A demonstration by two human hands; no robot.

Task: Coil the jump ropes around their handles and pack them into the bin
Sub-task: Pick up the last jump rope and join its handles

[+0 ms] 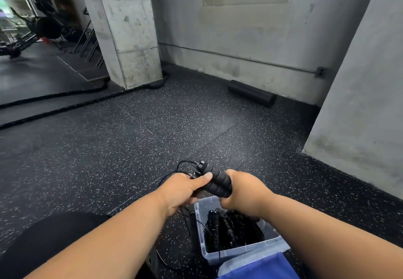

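Nearest me, the clear plastic bin (237, 251) sits just below my fingers, coiled black ropes (231, 228) inside. My right hand (244, 193) curls round the black ribbed foam handles (216, 180); my left hand (183, 188) pinches them, thumb on top. The thin black cord (185, 166) beyond my left fingers looks light, springy, tangle-prone; I'd grip the foam.

Handles (214, 179) above bin (246, 251); coiled ropes (233, 230) in bin.
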